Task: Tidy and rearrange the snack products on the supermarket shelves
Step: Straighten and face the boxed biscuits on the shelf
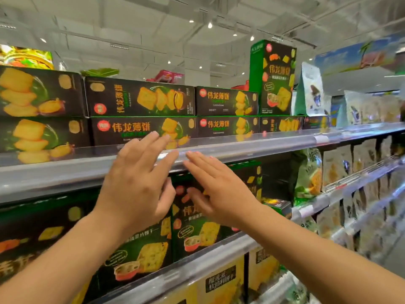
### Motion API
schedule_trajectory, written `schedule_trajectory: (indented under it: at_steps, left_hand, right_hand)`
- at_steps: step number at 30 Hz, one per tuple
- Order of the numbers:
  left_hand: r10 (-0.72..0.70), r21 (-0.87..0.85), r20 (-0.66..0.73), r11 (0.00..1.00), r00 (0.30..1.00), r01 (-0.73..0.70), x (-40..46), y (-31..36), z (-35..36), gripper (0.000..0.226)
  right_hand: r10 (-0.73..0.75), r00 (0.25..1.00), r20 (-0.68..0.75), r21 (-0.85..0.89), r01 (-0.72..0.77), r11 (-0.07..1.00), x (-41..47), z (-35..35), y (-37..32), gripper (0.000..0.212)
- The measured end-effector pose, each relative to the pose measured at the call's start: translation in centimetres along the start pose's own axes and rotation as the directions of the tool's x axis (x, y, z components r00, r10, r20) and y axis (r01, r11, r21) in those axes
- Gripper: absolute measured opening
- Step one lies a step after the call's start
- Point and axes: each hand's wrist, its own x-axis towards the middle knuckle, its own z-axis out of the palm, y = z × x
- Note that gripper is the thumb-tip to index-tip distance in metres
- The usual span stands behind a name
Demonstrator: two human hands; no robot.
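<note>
Both hands raised in front of the top shelf rail point(252, 148), neither holding anything. Left hand point(138, 183) flat, fingers point(153, 141) straight and slightly fanned, tips just over the rail and reaching toward the lower box of cracker thins point(142, 130); whether the tips already touch the carton face cannot be told. Right hand point(219, 189) likewise flat, fingers point(197, 159) straight and close together, tips at the rail's underside, apart from any product. Beyond the left fingertips, two tiers of dark cartons lying flat, long axis running left to right along the shelf, printed fronts facing the aisle; the box straight ahead of the fingers reads upright, while the one stacked above it point(140, 99) has its lettering turned sideways, so likely rotated against its neighbours. Further right of the right fingertips, one upright green-sided carton point(276, 77) standing on end atop the row, long axis vertical, out of keeping with the flat stack. Below the palms, a second row of cartons point(197, 233) standing upright behind the lower rail. Best done, probably, with palms laid flat on the carton fronts and pushed evenly at both ends, keeping the long edge parallel to the rail and the faces flush; a push at one end only would likely skew a box. Motion blur at the edges, so finer labels unreadable.
</note>
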Motion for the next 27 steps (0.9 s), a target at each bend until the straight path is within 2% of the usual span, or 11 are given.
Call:
schedule_trajectory:
  at_steps: [4, 7, 10, 16, 22, 27]
  left_hand:
    - [0.055, -0.034, 0.077, 0.998, 0.995, -0.053, 3.2, 4.7, 2.7, 0.055]
    - [0.069, 0.0, 0.156, 0.998, 0.985, -0.07, 5.1, 7.1, 5.0, 0.059]
    - [0.036, 0.047, 0.186, 0.998, 0.982, -0.046, 7.4, 9.4, 7.8, 0.064]
    - [-0.076, 0.209, 0.231, 0.978, 0.97, 0.027, 11.4, 14.8, 13.6, 0.066]
    - [-0.202, 0.283, 0.072, 0.943, 0.977, 0.174, 11.3, 16.5, 16.5, 0.062]
    - [-0.287, 0.295, 0.054, 0.92, 0.957, 0.259, 11.3, 18.6, 17.2, 0.067]
  right_hand:
    - [0.336, 0.941, -0.046, 0.002, -0.336, 0.942, -2.8, -3.6, 8.4, 0.055]
    - [0.405, 0.913, -0.056, -0.048, -0.408, 0.912, -4.4, -4.8, 14.6, 0.046]
    - [0.377, 0.924, -0.055, -0.096, -0.381, 0.92, -5.8, -4.4, 19.6, 0.045]
    - [0.185, 0.976, -0.113, -0.135, -0.2, 0.97, -7.4, -2.0, 26.2, 0.05]
    - [0.105, 0.959, -0.262, -0.06, -0.125, 0.99, -7.6, 0.5, 29.0, 0.054]
    - [0.058, 0.925, -0.375, -0.035, -0.077, 0.996, -7.4, 1.6, 29.8, 0.051]
